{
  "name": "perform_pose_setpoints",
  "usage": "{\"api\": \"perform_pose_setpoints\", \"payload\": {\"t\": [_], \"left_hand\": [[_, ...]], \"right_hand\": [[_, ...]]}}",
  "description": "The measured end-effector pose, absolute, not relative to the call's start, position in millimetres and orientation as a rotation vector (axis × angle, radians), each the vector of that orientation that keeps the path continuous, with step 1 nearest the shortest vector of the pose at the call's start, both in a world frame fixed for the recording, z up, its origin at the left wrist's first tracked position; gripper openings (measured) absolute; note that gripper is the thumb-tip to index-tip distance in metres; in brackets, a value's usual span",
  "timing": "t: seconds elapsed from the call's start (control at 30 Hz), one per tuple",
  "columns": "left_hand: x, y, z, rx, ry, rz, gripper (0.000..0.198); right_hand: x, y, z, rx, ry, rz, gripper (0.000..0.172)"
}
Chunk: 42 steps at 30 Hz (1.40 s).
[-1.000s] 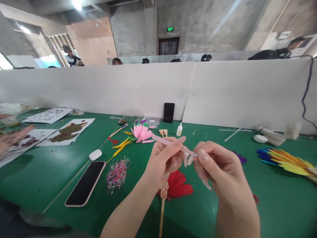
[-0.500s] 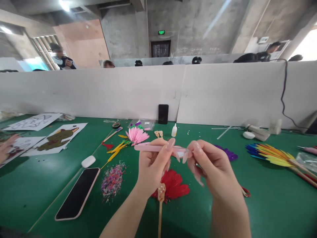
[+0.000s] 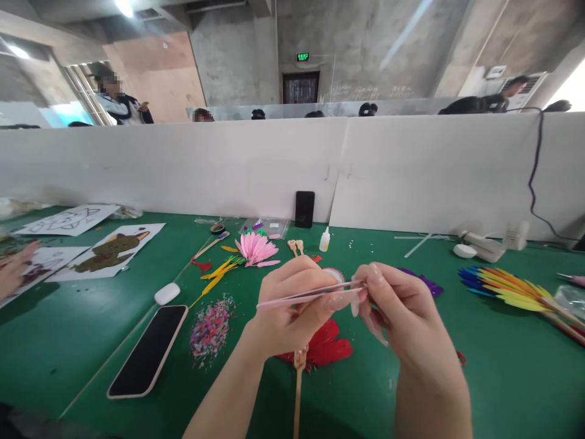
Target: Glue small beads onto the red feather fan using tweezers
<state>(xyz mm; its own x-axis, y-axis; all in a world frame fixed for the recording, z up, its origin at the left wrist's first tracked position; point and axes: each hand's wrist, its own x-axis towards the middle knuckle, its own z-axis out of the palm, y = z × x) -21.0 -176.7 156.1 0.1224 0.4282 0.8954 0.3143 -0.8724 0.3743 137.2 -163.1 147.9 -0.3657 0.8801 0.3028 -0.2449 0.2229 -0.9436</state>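
A pair of pink tweezers (image 3: 301,297) lies sideways across my left hand (image 3: 292,308), held between the thumb and fingers. Its tips reach the thumb and forefinger of my right hand (image 3: 395,302), which are pinched together around them; anything else in that pinch is too small to make out. Behind the tweezers shows part of a round white thing with a reddish rim (image 3: 336,274). Below my hands a red feather flower (image 3: 329,346) lies on the table, partly covered by my left hand. A pale wooden stick (image 3: 298,390) with a decorated head rests against it.
Left are a phone (image 3: 148,350), a white case (image 3: 167,294) and colourful scraps (image 3: 212,329). Beyond lie a pink feather flower (image 3: 256,249) and a glue bottle (image 3: 324,240). Rainbow feathers (image 3: 507,286) lie right. Another person's hand (image 3: 18,268) is far left. A white partition (image 3: 219,167) stands behind.
My left hand has turned, so the tweezers now show edge-on with two separate arms, and they have shifted slightly right. My right hand stays pinched at their tips.
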Motion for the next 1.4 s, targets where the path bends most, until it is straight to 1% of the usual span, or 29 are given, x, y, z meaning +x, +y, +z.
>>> {"api": "perform_pose_setpoints", "payload": {"t": [0.23, 0.43, 0.77, 1.0, 1.2, 1.4], "left_hand": [[-25, -178, 153, 2.555, 0.796, 1.889, 0.007], [-24, -184, 156, 2.698, 0.919, 1.881, 0.007], [-18, -183, 152, 2.627, 0.881, 2.027, 0.005], [-19, -185, 152, 2.589, 0.873, 2.008, 0.004], [-18, -187, 154, 2.627, 0.901, 1.968, 0.005], [-16, -189, 153, 2.659, 0.992, 2.026, 0.007]], "right_hand": [[138, -166, 150, -0.677, -1.497, 1.276, 0.032], [134, -170, 153, -0.731, -1.483, 1.196, 0.033], [130, -174, 154, -0.735, -1.41, 1.282, 0.033], [127, -178, 158, -0.728, -1.351, 1.332, 0.036], [126, -180, 158, -0.789, -1.37, 1.253, 0.035], [125, -180, 154, -0.83, -1.37, 1.167, 0.034]]}}
